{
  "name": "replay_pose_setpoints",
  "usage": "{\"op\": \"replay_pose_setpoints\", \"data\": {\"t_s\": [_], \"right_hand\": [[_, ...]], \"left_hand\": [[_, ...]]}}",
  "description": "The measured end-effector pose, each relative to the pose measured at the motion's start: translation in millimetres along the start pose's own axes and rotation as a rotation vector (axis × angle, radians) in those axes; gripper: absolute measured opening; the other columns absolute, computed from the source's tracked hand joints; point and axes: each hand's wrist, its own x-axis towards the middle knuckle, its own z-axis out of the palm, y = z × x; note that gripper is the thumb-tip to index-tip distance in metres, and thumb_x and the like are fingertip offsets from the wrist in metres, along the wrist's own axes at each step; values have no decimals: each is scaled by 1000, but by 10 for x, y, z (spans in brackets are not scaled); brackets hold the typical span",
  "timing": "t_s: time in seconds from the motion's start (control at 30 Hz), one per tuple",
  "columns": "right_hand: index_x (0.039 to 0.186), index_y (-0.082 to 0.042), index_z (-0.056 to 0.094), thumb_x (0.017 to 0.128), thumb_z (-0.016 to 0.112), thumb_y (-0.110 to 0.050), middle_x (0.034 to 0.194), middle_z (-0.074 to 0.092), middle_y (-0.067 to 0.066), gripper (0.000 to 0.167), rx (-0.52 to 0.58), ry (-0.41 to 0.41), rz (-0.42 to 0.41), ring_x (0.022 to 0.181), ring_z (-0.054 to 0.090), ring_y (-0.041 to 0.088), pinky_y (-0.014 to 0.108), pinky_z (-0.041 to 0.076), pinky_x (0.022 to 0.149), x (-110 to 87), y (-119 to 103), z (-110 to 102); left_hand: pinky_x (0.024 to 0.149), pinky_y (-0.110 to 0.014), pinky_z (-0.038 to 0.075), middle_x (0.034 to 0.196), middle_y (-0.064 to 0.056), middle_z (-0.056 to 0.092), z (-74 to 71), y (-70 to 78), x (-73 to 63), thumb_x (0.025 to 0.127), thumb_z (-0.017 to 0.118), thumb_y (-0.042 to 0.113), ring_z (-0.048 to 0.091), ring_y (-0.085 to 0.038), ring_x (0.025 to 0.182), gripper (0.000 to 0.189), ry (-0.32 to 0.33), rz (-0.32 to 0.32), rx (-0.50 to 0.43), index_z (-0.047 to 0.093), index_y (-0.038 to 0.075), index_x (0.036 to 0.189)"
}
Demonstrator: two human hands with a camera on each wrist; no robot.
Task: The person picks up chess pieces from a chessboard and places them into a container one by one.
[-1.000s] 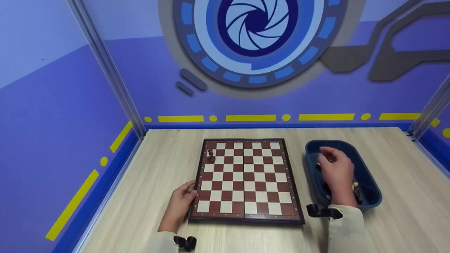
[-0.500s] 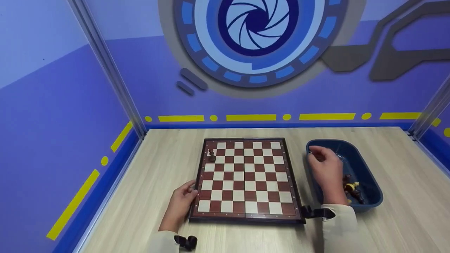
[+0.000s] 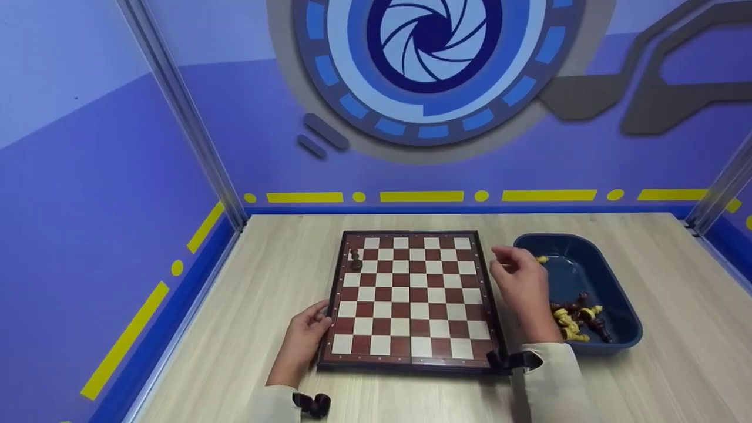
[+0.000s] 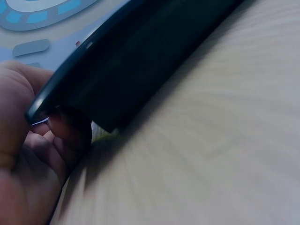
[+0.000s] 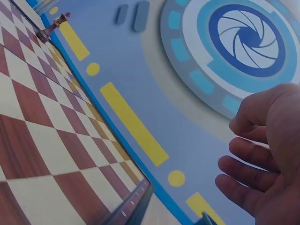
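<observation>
A brown-and-white chessboard lies on the table. My left hand grips its left edge, and in the left wrist view the fingers curl under the dark rim. One dark chess piece stands near the board's far left corner, also visible in the right wrist view as a dark piece. Between the board's right edge and a blue bin, my right hand is raised with bent fingers. No piece shows between them, though the pinch of thumb and index is partly hidden.
Several yellow chess pieces and dark chess pieces lie in the bin's near end. Another yellow piece shows by its far left wall. A printed wall borders the table's back.
My right hand has moved left, out from over the bin to beside the board's right edge, uncovering the pieces in the bin. The left hand has stayed at the board's edge.
</observation>
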Motion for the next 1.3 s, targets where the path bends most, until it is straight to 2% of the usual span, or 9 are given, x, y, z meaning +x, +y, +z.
{"op": "replay_pose_setpoints", "data": {"t_s": [0.2, 0.37, 0.67, 0.83, 1.0, 1.03, 1.2, 1.3], "right_hand": [[114, -7, 69, 89, 64, -14, 110, 65, 11, 26, 16, -22, -25, 102, 65, 28, 45, 53, 88, -35, -84, 126], [111, -8, 70, 88, 65, -14, 108, 66, 11, 24, 2, -43, -99, 99, 63, 27, 45, 52, 87, -55, -152, 258], [109, -8, 70, 84, 69, -10, 104, 65, 9, 25, 23, -120, -179, 95, 64, 24, 44, 53, 83, -133, -245, 562], [110, -10, 70, 84, 70, -13, 104, 65, 7, 27, 0, -164, -207, 96, 63, 24, 43, 53, 85, -142, -347, 713], [111, -9, 70, 84, 71, -13, 104, 64, 9, 27, 48, -196, -234, 98, 64, 26, 42, 55, 84, -74, -472, 827], [111, -9, 69, 84, 70, -14, 104, 64, 10, 28, 63, -210, -238, 98, 64, 27, 43, 55, 84, -62, -501, 858], [114, -10, 68, 85, 71, -15, 107, 65, 12, 29, 123, -268, -232, 100, 63, 30, 46, 54, 86, -46, -658, 1065], [115, -11, 68, 85, 72, -16, 108, 64, 10, 31, 124, -300, -230, 102, 62, 28, 45, 53, 88, -32, -734, 1198]], "left_hand": [[71, -22, 51, 98, -7, 55, -2, -7, -27, 96, 54, 4, 56, -9, 83, 46, -2, -20, -13, 44, -7, 140], [72, -22, 52, 98, -9, 56, 10, 19, 11, 95, 55, 4, 58, -8, 83, 45, 0, 17, -10, 46, -7, 138], [71, -21, 50, 94, -6, 54, 6, -8, 18, 96, 55, 3, 55, -6, 80, 45, -8, 18, 1, 45, -7, 139], [73, -21, 51, 94, -5, 54, 21, 12, 44, 95, 55, 3, 56, -8, 84, 45, -1, 21, 15, 47, -6, 138], [75, -22, 52, 96, -7, 56, 62, 41, 93, 95, 56, 3, 59, -10, 87, 45, -20, 36, -5, 47, -7, 138], [74, -23, 53, 96, -7, 56, 62, 80, 79, 95, 56, 3, 60, -10, 86, 45, -24, 29, -9, 47, -8, 137], [71, -24, 53, 95, -8, 56, 11, 60, 24, 95, 56, 3, 60, -9, 82, 46, -27, 4, -26, 45, -8, 139], [71, -23, 52, 95, -7, 55, -13, 16, 0, 96, 56, 4, 59, -8, 82, 46, -17, 1, -34, 45, -7, 139]]}}
